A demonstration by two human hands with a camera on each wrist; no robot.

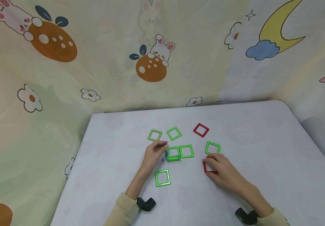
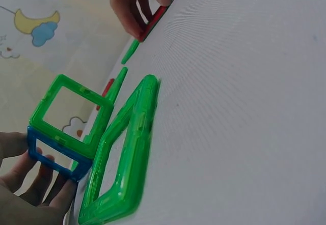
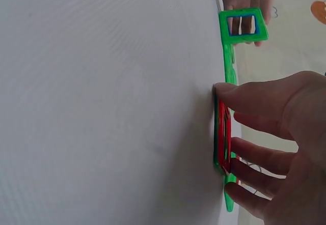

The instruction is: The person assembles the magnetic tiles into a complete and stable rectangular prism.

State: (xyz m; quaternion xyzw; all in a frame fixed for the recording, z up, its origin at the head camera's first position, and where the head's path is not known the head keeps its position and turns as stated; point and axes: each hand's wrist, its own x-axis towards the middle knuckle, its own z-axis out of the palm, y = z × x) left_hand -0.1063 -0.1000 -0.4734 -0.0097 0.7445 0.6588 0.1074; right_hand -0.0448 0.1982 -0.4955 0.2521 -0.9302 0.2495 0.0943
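While printed cloth [image 1: 108,47] backs the tabletop's far edge [image 1: 140,110], left fingers [image 2: 64,194] pinch a blue frame [image 2: 61,151]. Right fingers [image 3: 260,153] clamp a red one [image 3: 221,133].

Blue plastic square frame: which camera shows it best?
The left wrist view: the blue plastic square frame appears largest there, opening visible, gripped by the left hand. The head view shows only a thin blue edge; the right wrist view shows it small, through a green plastic square frame.

Blue square [image 2: 57,147]: hollow frame, upright, joined along one edge to a standing green square [image 2: 76,86]. Red square [image 3: 221,138]: hollow, low at the table, well right of both, partly covered.
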